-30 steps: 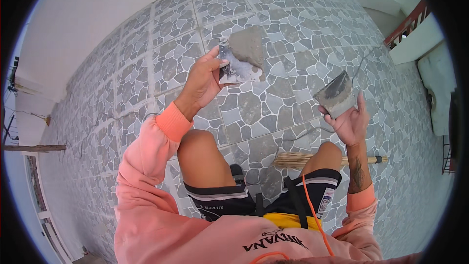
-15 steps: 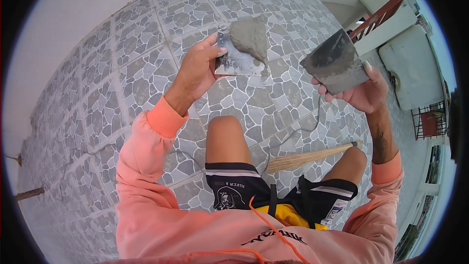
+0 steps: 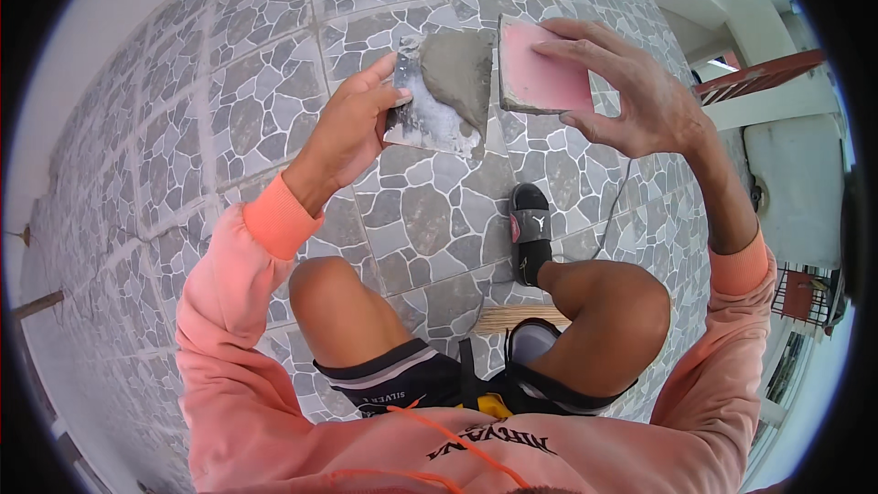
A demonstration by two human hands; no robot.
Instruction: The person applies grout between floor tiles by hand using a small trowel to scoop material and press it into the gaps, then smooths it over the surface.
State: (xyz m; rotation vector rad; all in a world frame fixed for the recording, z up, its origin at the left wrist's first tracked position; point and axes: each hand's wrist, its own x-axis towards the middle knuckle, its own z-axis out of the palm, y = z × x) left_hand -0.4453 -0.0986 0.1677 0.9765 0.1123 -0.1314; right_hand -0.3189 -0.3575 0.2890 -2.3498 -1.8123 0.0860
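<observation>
My left hand (image 3: 340,123) grips a flat metal plate (image 3: 428,119) by its left edge, thumb on top and the other fingers mostly hidden beneath. A thick mound of wet grey mortar (image 3: 460,69) covers the plate's upper right part. In my right hand (image 3: 640,87) is a square pink plate (image 3: 529,82), tilted and held by its right side, fingers spread over its face. Grey mortar dirties its edges; its other face is turned away from view. The two plates are almost edge to edge, with a narrow gap between them.
Stone-patterned tiles (image 3: 425,210) cover the floor. A straw broom (image 3: 521,317) lies near my feet, one of them in a dark slide sandal (image 3: 529,220). A thin cable (image 3: 615,210) crosses the floor. To the right are a red railing (image 3: 764,78) and a wire rack (image 3: 805,295).
My right hand has moved left and turned its plate over, so the pink face shows instead of the mortar-smeared one. My left hand has shifted slightly. My legs have moved, revealing a sandal.
</observation>
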